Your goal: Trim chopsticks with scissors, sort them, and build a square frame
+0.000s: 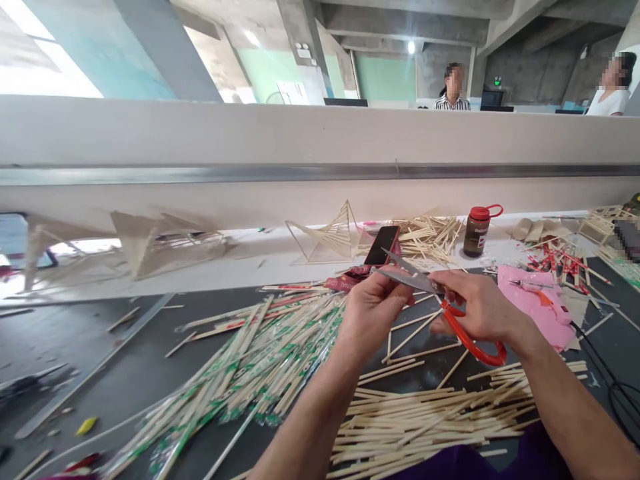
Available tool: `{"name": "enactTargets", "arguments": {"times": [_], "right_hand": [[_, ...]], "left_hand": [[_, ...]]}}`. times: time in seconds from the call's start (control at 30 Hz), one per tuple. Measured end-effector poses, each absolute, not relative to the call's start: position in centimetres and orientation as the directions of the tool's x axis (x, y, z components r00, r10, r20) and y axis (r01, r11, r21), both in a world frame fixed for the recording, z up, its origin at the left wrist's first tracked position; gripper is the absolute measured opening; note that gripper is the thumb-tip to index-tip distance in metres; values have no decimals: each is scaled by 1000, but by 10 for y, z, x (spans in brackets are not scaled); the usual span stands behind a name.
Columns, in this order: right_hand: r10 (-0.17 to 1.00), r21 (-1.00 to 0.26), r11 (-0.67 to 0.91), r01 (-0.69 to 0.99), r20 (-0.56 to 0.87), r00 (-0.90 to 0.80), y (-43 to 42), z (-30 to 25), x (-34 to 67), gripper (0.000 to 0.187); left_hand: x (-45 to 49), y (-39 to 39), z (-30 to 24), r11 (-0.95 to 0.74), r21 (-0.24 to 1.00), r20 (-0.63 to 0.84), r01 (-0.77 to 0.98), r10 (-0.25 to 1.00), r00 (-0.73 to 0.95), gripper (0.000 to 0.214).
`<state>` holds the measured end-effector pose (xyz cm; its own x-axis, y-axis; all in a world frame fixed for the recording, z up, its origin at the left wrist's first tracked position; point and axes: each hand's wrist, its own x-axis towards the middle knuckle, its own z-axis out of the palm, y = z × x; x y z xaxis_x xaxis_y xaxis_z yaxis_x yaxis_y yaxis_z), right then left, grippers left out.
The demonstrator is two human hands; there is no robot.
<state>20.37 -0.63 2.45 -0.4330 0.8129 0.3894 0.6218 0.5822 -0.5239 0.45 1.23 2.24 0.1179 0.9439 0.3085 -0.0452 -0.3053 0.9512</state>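
One left hand (375, 307), pinched; right hand (475, 303), gripping scissors (456, 325)

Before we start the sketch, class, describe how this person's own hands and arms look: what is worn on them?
The left hand and right hand show no gloves, rings or wristbands. No sleeve covers the left forearm or right forearm. Purple cloth, probably the person's clothing, shows at the bottom edge.
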Motion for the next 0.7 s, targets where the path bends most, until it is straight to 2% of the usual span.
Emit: {"name": "enactTargets", "arguments": {"times": [0.33, 0.53, 0.7], "right_hand": [[795, -483, 607, 631, 395, -461, -7, 26, 202, 64], [756, -508, 654, 560, 459, -467, -5, 21, 203, 61], [748, -510, 664, 548, 479, -460, -5, 23, 206, 60]], "left_hand": [[2, 7, 23, -317, 945, 327, -82, 923, 200, 13], [5, 4, 26, -375, 924, 382, -78, 911, 152, 11], [11, 3, 28, -316, 935, 339, -164, 930, 144, 16]]}}
